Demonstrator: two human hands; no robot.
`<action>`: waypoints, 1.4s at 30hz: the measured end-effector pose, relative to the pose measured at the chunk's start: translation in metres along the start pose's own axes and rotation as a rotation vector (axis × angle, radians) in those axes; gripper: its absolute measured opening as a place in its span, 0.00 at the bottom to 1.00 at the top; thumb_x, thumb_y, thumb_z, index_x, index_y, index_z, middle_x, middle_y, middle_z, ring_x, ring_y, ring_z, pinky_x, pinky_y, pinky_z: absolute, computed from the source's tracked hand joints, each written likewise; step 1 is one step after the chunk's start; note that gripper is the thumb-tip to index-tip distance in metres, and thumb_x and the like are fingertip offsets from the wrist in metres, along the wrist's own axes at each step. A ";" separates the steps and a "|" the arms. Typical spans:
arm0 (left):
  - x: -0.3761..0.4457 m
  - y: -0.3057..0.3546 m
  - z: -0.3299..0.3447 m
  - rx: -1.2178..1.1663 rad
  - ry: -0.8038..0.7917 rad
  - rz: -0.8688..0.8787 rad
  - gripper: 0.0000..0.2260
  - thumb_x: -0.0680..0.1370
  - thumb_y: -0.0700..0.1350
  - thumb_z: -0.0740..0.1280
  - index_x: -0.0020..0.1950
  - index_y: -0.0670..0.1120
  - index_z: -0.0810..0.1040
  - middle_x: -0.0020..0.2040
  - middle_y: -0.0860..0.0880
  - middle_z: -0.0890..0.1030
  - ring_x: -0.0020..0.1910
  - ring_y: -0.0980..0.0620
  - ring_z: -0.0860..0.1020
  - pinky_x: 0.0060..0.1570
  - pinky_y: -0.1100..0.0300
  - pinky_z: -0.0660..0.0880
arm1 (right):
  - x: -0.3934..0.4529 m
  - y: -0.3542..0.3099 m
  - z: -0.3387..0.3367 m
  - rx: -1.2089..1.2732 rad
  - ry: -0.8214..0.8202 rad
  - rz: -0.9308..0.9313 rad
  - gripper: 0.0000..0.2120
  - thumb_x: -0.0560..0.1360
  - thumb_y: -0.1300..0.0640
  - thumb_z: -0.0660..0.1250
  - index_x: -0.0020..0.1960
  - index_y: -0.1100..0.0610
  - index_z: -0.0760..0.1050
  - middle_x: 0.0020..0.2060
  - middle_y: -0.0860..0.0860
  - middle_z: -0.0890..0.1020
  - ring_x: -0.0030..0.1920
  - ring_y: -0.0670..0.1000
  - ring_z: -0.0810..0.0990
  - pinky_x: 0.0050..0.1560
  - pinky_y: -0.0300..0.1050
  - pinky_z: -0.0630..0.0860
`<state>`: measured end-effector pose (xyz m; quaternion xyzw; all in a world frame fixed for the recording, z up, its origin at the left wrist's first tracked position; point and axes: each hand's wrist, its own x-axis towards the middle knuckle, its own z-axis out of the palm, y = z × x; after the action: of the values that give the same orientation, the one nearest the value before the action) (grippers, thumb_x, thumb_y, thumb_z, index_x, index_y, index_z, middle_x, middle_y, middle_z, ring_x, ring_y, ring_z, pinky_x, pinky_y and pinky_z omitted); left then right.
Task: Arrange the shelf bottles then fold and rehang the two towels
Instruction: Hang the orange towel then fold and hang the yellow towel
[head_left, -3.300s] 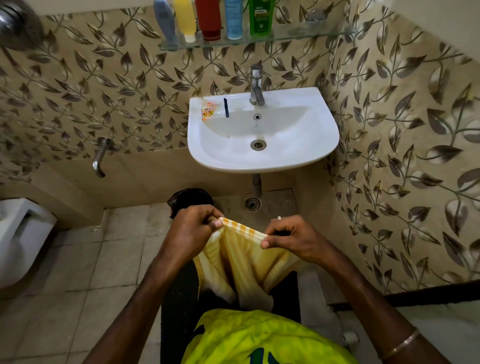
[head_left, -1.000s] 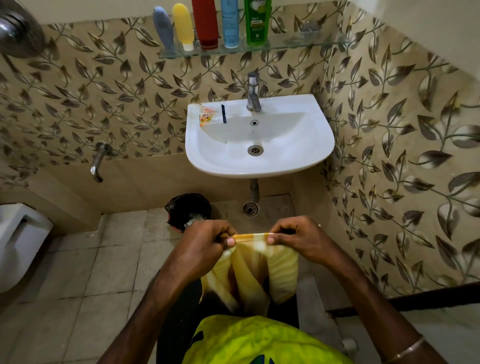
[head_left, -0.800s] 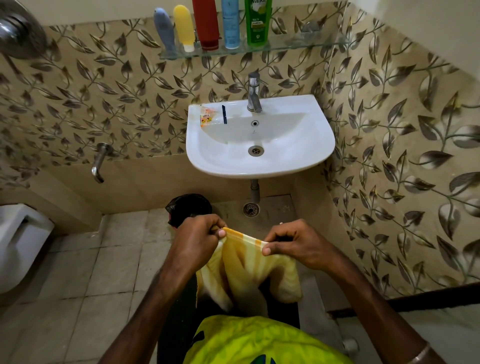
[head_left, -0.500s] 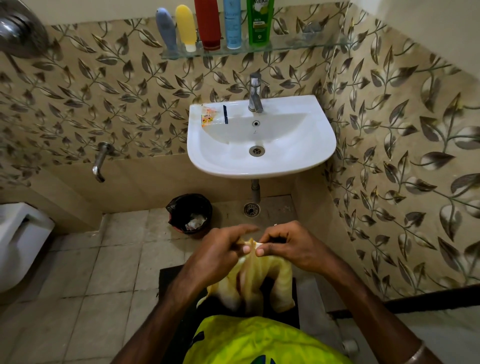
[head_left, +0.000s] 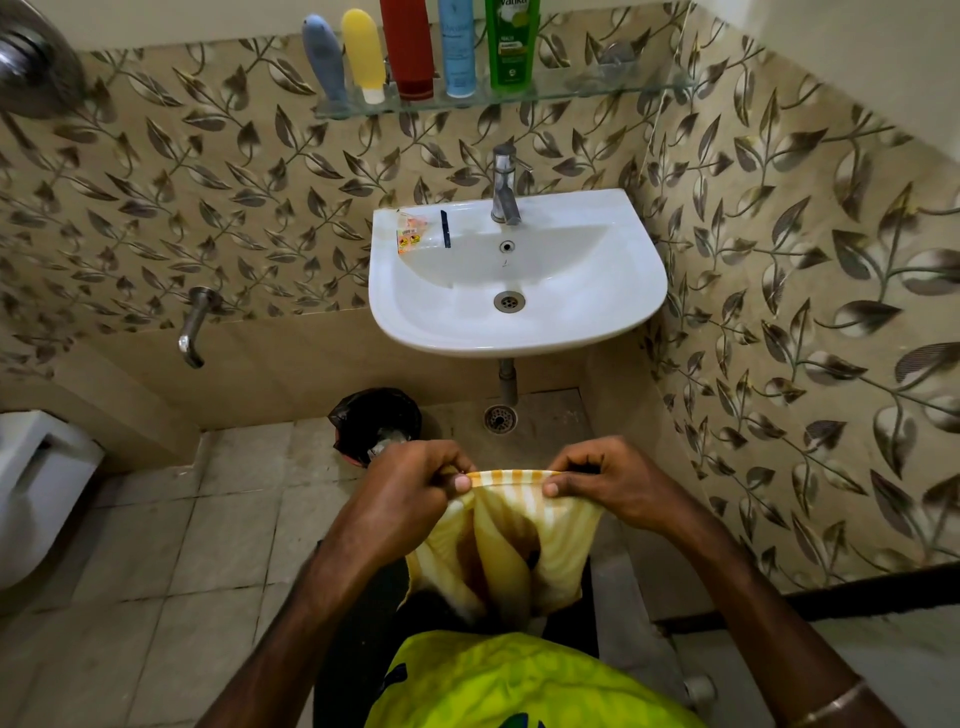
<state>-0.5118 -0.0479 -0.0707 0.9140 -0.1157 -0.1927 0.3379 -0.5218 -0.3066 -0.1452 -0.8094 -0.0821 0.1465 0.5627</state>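
Yellow-striped towel (head_left: 511, 540) — top edge between left hand (head_left: 410, 480) and right hand (head_left: 605, 480)

head cam | looks forward and down | hands near, low centre | sink (head_left: 519, 332) ahead, farther

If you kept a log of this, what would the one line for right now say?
step: folding towel | left hand: pinching top edge | right hand: pinching top edge | yellow striped towel: hanging between hands | bottles: upright on shelf
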 end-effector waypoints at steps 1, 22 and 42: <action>0.000 0.000 0.000 0.000 0.003 -0.008 0.06 0.79 0.41 0.68 0.50 0.52 0.83 0.46 0.54 0.83 0.49 0.57 0.80 0.50 0.52 0.80 | 0.000 0.000 -0.001 0.000 0.002 -0.005 0.04 0.72 0.57 0.77 0.46 0.56 0.87 0.41 0.52 0.87 0.42 0.48 0.85 0.44 0.47 0.79; 0.011 0.005 0.032 0.071 -0.115 0.108 0.12 0.78 0.39 0.67 0.57 0.55 0.81 0.46 0.55 0.84 0.45 0.60 0.80 0.48 0.50 0.80 | 0.006 -0.015 0.019 -0.033 -0.097 -0.119 0.05 0.71 0.53 0.78 0.46 0.53 0.86 0.39 0.48 0.87 0.39 0.44 0.82 0.38 0.41 0.75; 0.017 -0.007 0.005 -0.025 -0.016 -0.005 0.06 0.79 0.41 0.68 0.49 0.51 0.83 0.46 0.54 0.83 0.49 0.56 0.80 0.47 0.56 0.79 | -0.008 0.012 -0.028 0.002 0.038 -0.007 0.04 0.73 0.59 0.76 0.48 0.55 0.86 0.44 0.50 0.87 0.47 0.47 0.85 0.47 0.38 0.79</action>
<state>-0.4979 -0.0515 -0.0839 0.9084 -0.1135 -0.2022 0.3480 -0.5204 -0.3380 -0.1462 -0.8111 -0.0740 0.1291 0.5657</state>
